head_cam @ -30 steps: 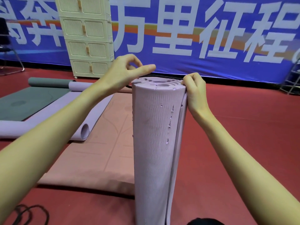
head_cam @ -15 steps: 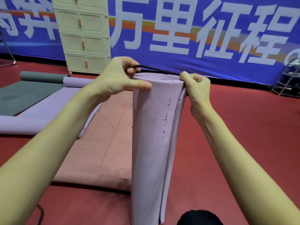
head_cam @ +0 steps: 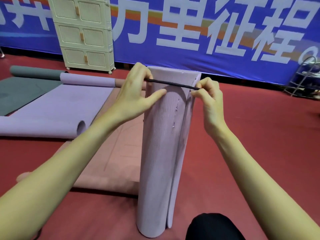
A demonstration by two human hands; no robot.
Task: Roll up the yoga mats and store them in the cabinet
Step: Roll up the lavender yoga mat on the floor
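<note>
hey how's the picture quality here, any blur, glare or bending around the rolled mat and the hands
Head view: the rolled lilac mat and black band are fairly sharp, both hands slightly soft. Wide-angle bending curves the banner and tilts the cream cabinet. Lighting is even, no glare; a soft shadow falls on the mat beneath the band.

Two bare forearms, sleeveless to the frame's edge, end in the left hand (head_cam: 133, 99) and right hand (head_cam: 210, 104); neither carries rings or watch. Below the right forearm, a knee (head_cam: 213, 227) in black fabric.
</note>
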